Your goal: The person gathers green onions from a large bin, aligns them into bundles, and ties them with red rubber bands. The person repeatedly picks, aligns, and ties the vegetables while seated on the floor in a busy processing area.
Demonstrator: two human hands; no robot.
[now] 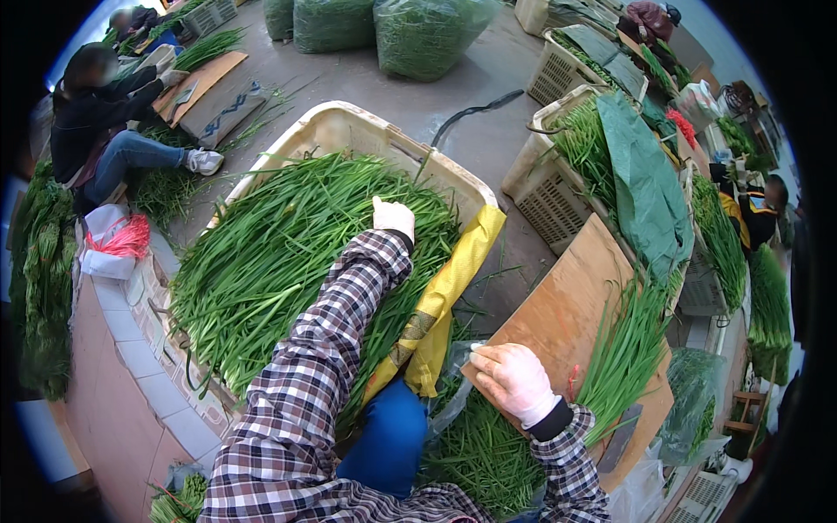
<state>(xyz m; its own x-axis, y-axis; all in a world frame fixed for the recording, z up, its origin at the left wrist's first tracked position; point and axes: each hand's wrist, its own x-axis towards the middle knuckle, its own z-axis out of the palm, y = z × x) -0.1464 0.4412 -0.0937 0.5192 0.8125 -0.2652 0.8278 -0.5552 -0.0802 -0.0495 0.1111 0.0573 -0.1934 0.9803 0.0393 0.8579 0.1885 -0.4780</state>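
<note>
Long green chives (288,235) fill a large off-white plastic crate (349,113) in front of me. My left hand (394,218), in a white glove, reaches into the crate with its fingers curled into the chives; its fingertips are hidden among the leaves. My right hand (516,382), in a pale, stained glove, is at the near left corner of a wooden board (558,296). Its fingers are bent together, and what is in them cannot be made out. A loose bunch of chives (621,349) lies on the board, beside a dark flat blade (621,440).
A yellow woven sack (462,279) hangs over the crate's right side. More chives (488,453) lie below my right arm. Other filled crates (558,187) stand at the right, one partly covered by a green sheet (645,183). Stuffed bags (427,39) stand behind; a person (105,122) sits at the left.
</note>
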